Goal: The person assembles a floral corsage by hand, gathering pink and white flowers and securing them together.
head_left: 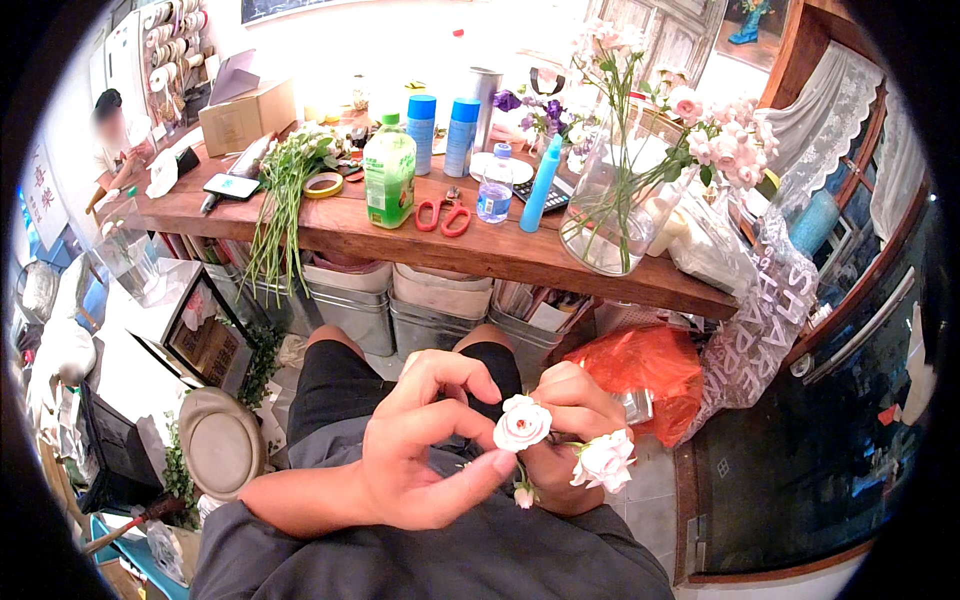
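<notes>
White roses (522, 424) are held at the lower centre of the frame, before a dark shirt (420, 565), with one open bloom flanked on its right by a second bloom (604, 461) and a small bud (524, 495) seen below. Their stems are clamped in the grip of the right hand (572, 425), its fingers curled. The open bloom is bordered on its left by the thumb and forefinger of the left hand (430, 440); whether that grip is closed on anything cannot be told. Across the upper half of the frame, a wooden desk (345, 237) is lined with cut green stems (285, 205), red-handled scissors (443, 218), a green bottle (388, 180) and a glass vase (592, 235) of flowers. An orange-red bag (640, 380) is seen right of centre; another person (112, 150) is pictured at upper left.
</notes>
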`<control>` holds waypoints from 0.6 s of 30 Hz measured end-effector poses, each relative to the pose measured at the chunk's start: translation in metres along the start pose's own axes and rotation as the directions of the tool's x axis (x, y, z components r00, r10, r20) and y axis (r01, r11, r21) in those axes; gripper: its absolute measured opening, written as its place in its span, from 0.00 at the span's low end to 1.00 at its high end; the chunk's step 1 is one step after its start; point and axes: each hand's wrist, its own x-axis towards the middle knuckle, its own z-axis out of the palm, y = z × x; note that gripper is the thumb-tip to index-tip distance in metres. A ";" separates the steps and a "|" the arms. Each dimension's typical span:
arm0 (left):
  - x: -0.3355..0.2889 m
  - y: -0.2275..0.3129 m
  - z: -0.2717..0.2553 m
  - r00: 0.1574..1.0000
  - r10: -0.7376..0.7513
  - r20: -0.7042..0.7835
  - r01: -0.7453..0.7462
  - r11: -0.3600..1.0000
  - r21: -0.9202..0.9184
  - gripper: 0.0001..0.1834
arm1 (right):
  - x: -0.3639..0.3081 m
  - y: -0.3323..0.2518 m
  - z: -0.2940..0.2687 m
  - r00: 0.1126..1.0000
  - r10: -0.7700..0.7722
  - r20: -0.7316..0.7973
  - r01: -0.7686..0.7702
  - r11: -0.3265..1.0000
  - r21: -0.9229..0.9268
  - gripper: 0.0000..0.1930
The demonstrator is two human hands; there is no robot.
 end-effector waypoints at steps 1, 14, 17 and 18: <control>-0.001 -0.002 0.002 0.999 -0.029 -0.014 0.028 0.997 -0.065 0.08 | 0.000 0.000 0.000 1.000 0.000 0.000 0.000 1.000 -0.001 0.17; 0.001 -0.010 -0.009 0.990 -0.127 -0.059 0.109 0.964 -0.244 0.04 | -0.001 0.002 0.004 1.000 0.001 -0.025 0.001 0.998 0.066 0.09; 0.006 -0.005 -0.018 0.984 -0.162 -0.069 0.142 0.962 -0.233 0.07 | -0.002 0.003 0.007 1.000 -0.010 -0.008 0.011 0.997 0.071 0.09; 0.008 -0.003 -0.019 0.989 -0.136 -0.056 0.121 0.969 -0.213 0.08 | -0.002 0.004 0.008 1.000 -0.017 0.002 0.017 0.997 0.077 0.09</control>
